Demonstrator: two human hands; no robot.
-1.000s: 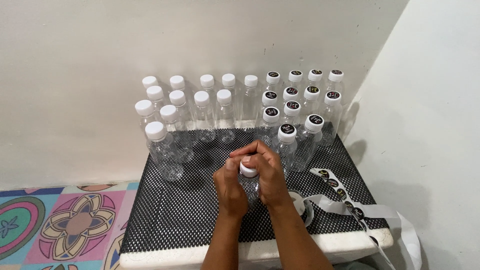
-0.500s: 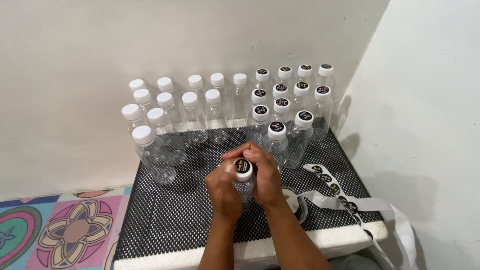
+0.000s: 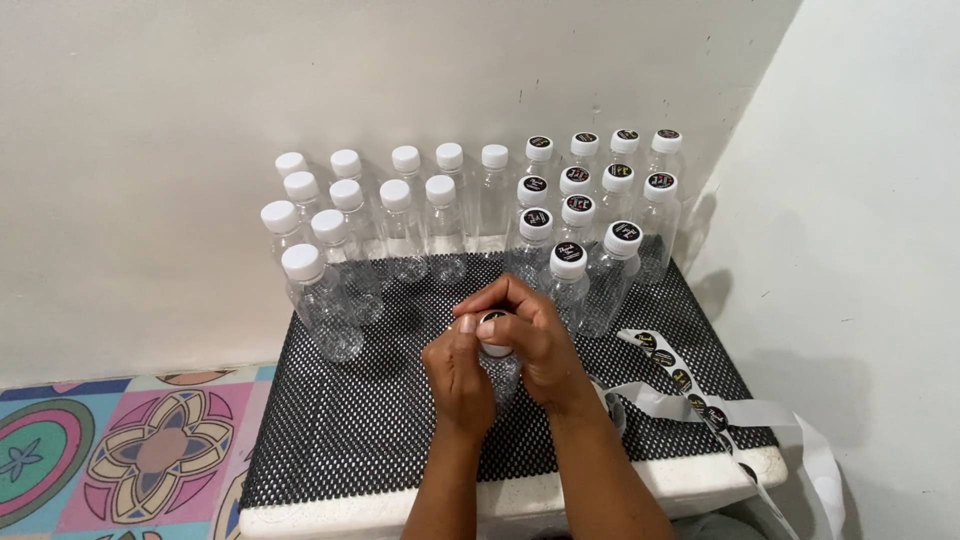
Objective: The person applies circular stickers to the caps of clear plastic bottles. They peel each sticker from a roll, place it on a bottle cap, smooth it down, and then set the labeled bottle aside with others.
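Both hands closed around one clear plastic bottle [image 3: 497, 372] standing near the middle of the black mesh mat [image 3: 350, 430]. Left hand [image 3: 458, 372] wrapped about the bottle's body from the left, thumb up against the cap [image 3: 494, 335]. Right hand [image 3: 535, 335] curled over the top from the right, fingertips [image 3: 478, 302] arched above the cap and pressing on a round black sticker [image 3: 493, 321], only partly seen between the fingers. Bottle upright, its lower part mostly hidden behind the palms. Behind the hands, against the white wall [image 3: 200, 120], two groups of like bottles: plain white-capped bottles [image 3: 350, 225] on the left, bottles with black stickers on their caps [image 3: 590, 205] on the right, the nearest of these just beyond the right hand's knuckles. One plain bottle [image 3: 318, 300] standing forward of its group, to the left of the hands and apart from them. To the right of the right wrist, a strip of white backing paper with round black stickers [image 3: 690, 385], lying across the mat and trailing over the edge of the white table [image 3: 700, 478]. Patterned colourful floor tiles [image 3: 130, 450] at lower left.
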